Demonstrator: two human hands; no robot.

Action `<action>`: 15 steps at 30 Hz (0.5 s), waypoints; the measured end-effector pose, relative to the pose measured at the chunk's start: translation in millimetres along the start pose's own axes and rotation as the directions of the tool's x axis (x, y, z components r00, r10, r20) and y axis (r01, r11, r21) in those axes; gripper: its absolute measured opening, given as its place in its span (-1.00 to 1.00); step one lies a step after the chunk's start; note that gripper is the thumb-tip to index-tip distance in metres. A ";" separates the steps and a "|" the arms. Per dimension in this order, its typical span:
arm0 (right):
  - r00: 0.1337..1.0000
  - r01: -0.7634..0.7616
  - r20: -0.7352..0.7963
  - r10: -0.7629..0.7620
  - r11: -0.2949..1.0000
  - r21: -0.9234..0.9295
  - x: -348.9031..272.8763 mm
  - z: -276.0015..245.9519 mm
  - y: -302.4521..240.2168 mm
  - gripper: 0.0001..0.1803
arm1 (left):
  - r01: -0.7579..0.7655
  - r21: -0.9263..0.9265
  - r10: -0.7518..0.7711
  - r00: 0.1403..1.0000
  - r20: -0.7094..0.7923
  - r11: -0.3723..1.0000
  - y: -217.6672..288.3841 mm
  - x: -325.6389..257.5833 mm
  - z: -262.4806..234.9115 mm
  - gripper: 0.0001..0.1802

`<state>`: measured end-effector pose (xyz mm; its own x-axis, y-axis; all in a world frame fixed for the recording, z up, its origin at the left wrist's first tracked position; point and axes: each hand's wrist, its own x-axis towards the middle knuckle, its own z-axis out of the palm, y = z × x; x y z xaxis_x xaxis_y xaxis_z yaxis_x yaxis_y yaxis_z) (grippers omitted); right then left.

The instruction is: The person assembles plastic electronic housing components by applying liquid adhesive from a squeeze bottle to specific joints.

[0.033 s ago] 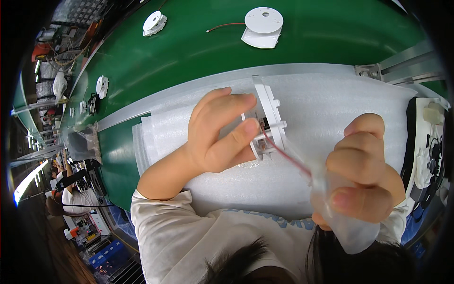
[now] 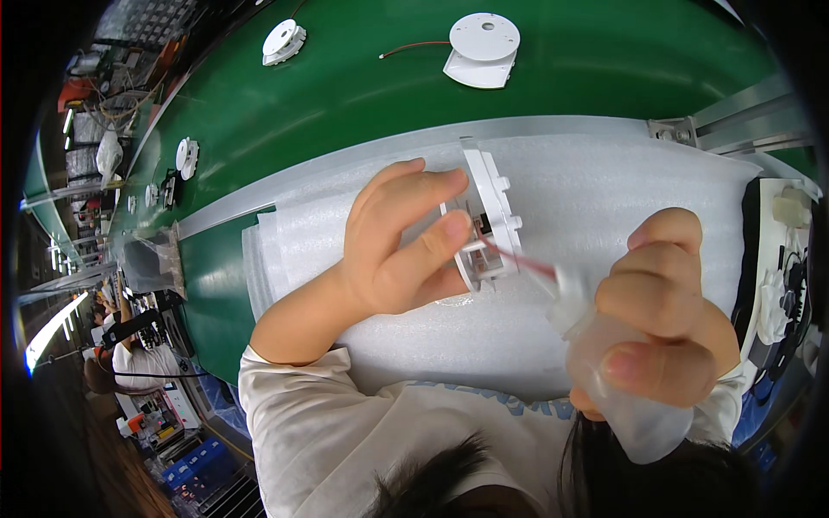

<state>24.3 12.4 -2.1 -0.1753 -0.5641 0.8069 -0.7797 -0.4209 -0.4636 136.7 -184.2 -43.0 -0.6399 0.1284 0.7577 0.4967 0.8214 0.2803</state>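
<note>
My left hand (image 2: 393, 237) is closed around a white plastic housing (image 2: 494, 198), which stands on edge with its open side toward the right. Small pegs and a dark part show along it; the fingers hide its left face. In my right hand (image 2: 658, 302) is a translucent squeeze bottle (image 2: 643, 423), tilted with its nozzle toward the housing. A thin reddish strand (image 2: 531, 263) runs between nozzle and housing. Blur hides whether it is a wire or part of the nozzle. Both hands are above a white foam sheet (image 2: 604, 181).
Beyond a metal rail, similar white round units (image 2: 484, 39) lie on a green belt (image 2: 587, 60), one with a red wire. A metal bracket (image 2: 673, 131) stands at the far right. Beside the foam is a white tray (image 2: 781, 259) with small items. Another person (image 2: 142, 363) sits at far left.
The bottle's nozzle has tipped up and to the left, and the reddish strand has shifted with it. The housing has turned slightly; my hands stay nearly in place.
</note>
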 end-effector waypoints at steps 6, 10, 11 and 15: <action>0.999 0.030 -0.021 -0.030 1.000 -0.008 -1.8 1.5 -0.8 -0.57 | 0.112 -0.181 -0.108 0.994 0.032 0.977 2.3 2.0 -2.4 -0.12; 0.996 0.061 -0.068 -0.062 0.998 -0.020 -4.3 5.9 1.2 -0.58 | 0.178 -0.207 -0.158 0.982 0.107 0.962 3.5 3.6 -7.1 -0.13; 0.996 0.060 -0.068 -0.061 0.998 -0.019 -4.3 4.9 1.0 -0.58 | 0.174 -0.219 -0.158 0.983 0.090 0.960 2.5 2.8 -6.5 -0.13; 0.997 0.079 -0.011 -0.080 0.997 -0.014 -4.6 4.0 2.8 -0.58 | 0.221 -0.243 -0.221 0.975 0.027 0.944 7.3 1.9 -3.6 -0.14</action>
<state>25.3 10.9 -8.6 -0.1191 -0.5211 0.8451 -0.7993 -0.4547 -0.3930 141.3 -179.9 -37.4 -0.7494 -0.0413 0.6608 0.4706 0.6690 0.5754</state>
